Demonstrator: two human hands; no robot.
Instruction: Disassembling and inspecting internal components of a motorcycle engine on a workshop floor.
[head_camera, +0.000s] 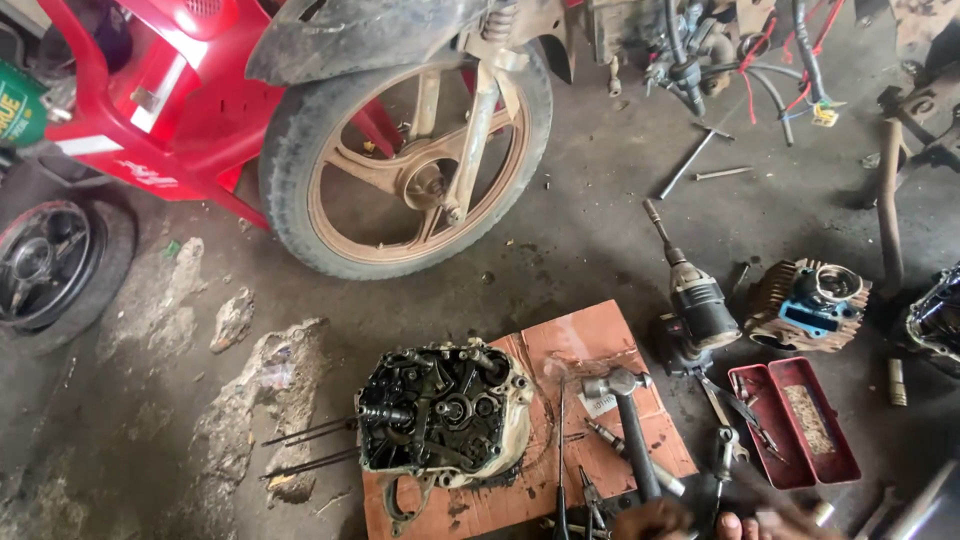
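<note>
Only slivers of my hands show at the bottom edge. My left hand (652, 522) lies at the lower end of a hammer (628, 400) whose steel head rests on a sheet of orange-brown cardboard (590, 335). My right hand (775, 522) is blurred, just below a spanner (724, 450) and near an open red metal tin (800, 420). A black, greasy engine crankcase (440, 410) with exposed gears sits on the left of the cardboard, two long studs sticking out to its left. Pliers (592, 500) lie beside the hammer's handle.
A motorcycle's rear wheel (410, 170) and red bodywork (150, 100) stand behind. A loose black wheel (45, 265) lies at left. A finned cylinder head (810, 300), a dark motor-like part (698, 305), rods (690, 162) and loose wires (795, 70) are scattered at right.
</note>
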